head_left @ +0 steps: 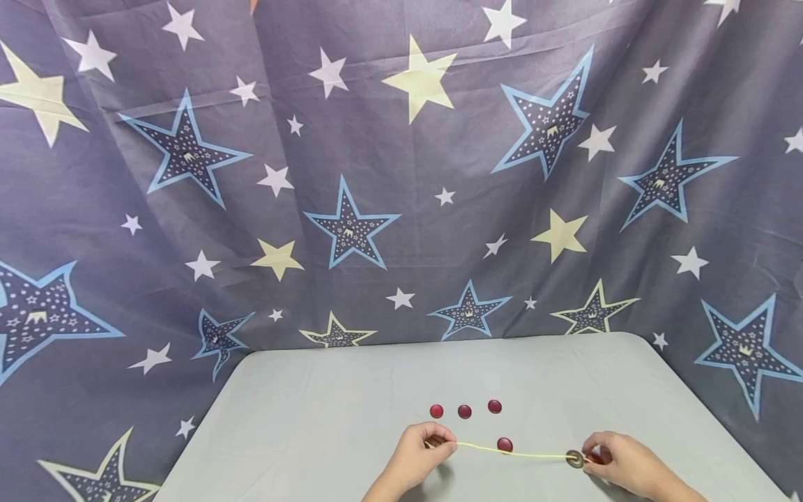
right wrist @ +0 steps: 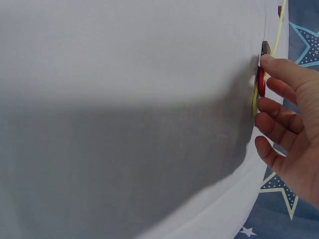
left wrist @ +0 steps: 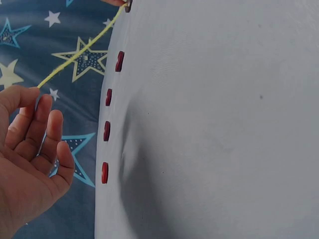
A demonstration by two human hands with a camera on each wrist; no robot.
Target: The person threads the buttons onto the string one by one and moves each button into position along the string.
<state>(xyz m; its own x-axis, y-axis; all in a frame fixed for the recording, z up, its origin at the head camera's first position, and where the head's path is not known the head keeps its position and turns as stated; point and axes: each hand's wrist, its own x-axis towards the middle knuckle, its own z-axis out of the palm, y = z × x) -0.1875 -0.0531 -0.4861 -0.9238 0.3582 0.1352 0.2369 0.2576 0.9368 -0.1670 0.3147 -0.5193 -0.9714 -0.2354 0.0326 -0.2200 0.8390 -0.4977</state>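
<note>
My left hand [head_left: 417,452] pinches a yellow string [head_left: 533,455] between thumb and forefinger, with the other fingers loosely bent in the left wrist view. The string runs nearly straight to the right, to a dark brown round button-like disc [head_left: 574,464]. My right hand [head_left: 630,461] pinches this disc at its edge, low over the table. A red disc [right wrist: 261,83] and more of the yellow string show by the right fingers, partly hidden by them. Between the hands a dark red disc [head_left: 505,443] lies on the table, its lower edge overlapped by the string.
Three more red discs lie in a row behind the left hand: a brighter one [head_left: 436,411], a dark one [head_left: 464,412] and another dark one [head_left: 494,406]. The pale table [head_left: 314,418] ends at a star-patterned curtain [head_left: 389,160].
</note>
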